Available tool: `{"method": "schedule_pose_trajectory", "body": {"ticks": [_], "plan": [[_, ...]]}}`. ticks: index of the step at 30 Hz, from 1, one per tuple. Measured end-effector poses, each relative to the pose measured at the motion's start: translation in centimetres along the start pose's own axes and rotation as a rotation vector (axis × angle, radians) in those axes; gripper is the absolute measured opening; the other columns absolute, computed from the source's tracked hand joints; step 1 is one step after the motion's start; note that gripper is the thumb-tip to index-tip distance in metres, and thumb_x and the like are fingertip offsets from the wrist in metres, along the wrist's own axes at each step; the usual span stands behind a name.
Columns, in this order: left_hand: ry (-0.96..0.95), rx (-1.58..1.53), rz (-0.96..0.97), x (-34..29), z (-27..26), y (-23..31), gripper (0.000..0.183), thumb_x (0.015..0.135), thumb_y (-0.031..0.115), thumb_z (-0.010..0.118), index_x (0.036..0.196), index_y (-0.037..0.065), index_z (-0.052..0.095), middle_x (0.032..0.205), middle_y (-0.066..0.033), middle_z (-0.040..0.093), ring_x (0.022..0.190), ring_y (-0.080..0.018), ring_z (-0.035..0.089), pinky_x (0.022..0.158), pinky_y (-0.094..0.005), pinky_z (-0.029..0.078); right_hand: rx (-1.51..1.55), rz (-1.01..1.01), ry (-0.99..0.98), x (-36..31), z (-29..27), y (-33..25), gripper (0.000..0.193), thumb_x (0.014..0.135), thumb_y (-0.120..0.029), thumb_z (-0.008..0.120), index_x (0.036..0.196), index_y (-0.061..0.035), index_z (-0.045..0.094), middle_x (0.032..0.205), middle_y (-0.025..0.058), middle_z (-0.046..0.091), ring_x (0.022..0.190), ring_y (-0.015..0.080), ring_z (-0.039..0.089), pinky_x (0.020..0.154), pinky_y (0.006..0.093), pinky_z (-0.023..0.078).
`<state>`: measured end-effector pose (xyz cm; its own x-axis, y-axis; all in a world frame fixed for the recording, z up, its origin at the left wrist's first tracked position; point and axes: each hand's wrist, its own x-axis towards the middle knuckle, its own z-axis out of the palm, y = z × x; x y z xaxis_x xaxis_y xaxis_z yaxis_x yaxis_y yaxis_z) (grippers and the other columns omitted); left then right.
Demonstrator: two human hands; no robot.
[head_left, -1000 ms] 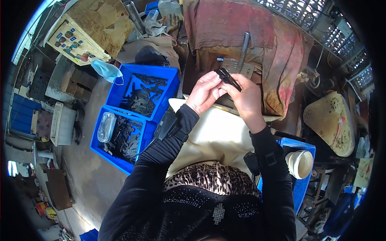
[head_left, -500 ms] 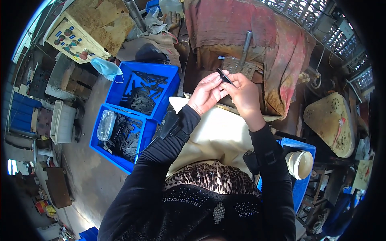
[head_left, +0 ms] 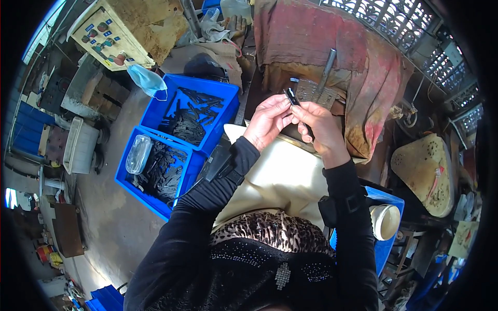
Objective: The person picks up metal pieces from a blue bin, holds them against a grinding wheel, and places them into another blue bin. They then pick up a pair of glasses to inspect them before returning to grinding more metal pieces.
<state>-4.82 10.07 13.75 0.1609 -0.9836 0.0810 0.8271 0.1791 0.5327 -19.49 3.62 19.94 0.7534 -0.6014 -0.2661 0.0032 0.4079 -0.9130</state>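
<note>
A small, slim black piece (head_left: 292,97), its exact kind too small to tell, is held up in front of me with a bright glint along it. My left hand (head_left: 267,123) pinches it from the left between thumb and fingers. From the other side, my right hand (head_left: 324,132) grips its lower end, fingers curled beneath. Both hands are above the cream apron (head_left: 282,168) on my lap, close to a metal block (head_left: 311,92) with an upright rod (head_left: 327,70).
Two blue bins, a far one (head_left: 234,96) and a near one (head_left: 132,194), hold many dark strips; a clear plastic box (head_left: 139,154) lies in the near one. Red cloth (head_left: 311,31) drapes the machine ahead. A control box (head_left: 91,44) stands far left, a white tub (head_left: 386,223) at right.
The black piece has turned slightly in my fingers and now catches light. My right hand's lower fingers have come into sight. The whole view has shifted a little.
</note>
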Motion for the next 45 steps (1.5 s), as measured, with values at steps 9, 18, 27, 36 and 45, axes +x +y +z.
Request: {"method": "schedule_pose_trajectory", "body": {"ticks": [9,18,27,36,45], "plan": [[0.052,0.027,0.014,-0.3,-0.8,0.3,0.015,0.095,0.010,0.057,0.107,0.002,0.058,0.099,-0.0071,0.064,0.091,-0.0171,0.062,0.081,-0.0323,0.053,0.121,0.058,-0.032,0.8,0.4,0.8,0.014,0.096,-0.020,0.059,0.100,-0.0066,0.058,0.078,-0.0010,0.056,0.055,0.0037,0.046,0.042,0.0173,0.034],[0.138,0.054,0.001,-0.4,-0.9,0.5,0.012,0.094,0.008,0.058,0.104,0.002,0.058,0.096,-0.0071,0.064,0.084,-0.0163,0.062,0.075,-0.0303,0.053,0.270,0.132,-0.095,1.2,0.3,1.3,0.015,0.098,-0.023,0.055,0.101,-0.0087,0.056,0.080,-0.0014,0.055,0.055,0.0040,0.046,0.042,0.0180,0.033],[0.174,0.070,0.007,-0.7,-1.0,0.6,0.010,0.094,0.007,0.057,0.103,0.002,0.058,0.094,-0.0069,0.064,0.082,-0.0161,0.061,0.073,-0.0303,0.053,0.356,0.169,-0.149,1.4,0.1,1.7,0.016,0.099,-0.025,0.054,0.104,-0.0102,0.056,0.081,-0.0008,0.054,0.055,0.0039,0.045,0.042,0.0176,0.033],[0.191,0.043,0.008,-0.7,-0.8,0.5,0.012,0.093,0.006,0.059,0.103,0.001,0.058,0.091,-0.0078,0.065,0.076,-0.0172,0.064,0.071,-0.0289,0.055,0.317,0.157,-0.130,1.5,0.2,1.8,0.017,0.098,-0.025,0.055,0.102,-0.0092,0.056,0.080,-0.0021,0.054,0.056,0.0034,0.045,0.042,0.0169,0.033],[0.041,0.075,-0.015,-1.3,-1.3,2.1,0.017,0.093,0.012,0.060,0.106,0.000,0.059,0.095,-0.0070,0.065,0.087,-0.0183,0.065,0.076,-0.0308,0.055,0.004,-0.012,-0.028,1.4,2.7,0.8,0.013,0.093,-0.021,0.062,0.094,-0.0077,0.059,0.074,-0.0039,0.055,0.053,0.0024,0.045,0.041,0.0177,0.032]]}}
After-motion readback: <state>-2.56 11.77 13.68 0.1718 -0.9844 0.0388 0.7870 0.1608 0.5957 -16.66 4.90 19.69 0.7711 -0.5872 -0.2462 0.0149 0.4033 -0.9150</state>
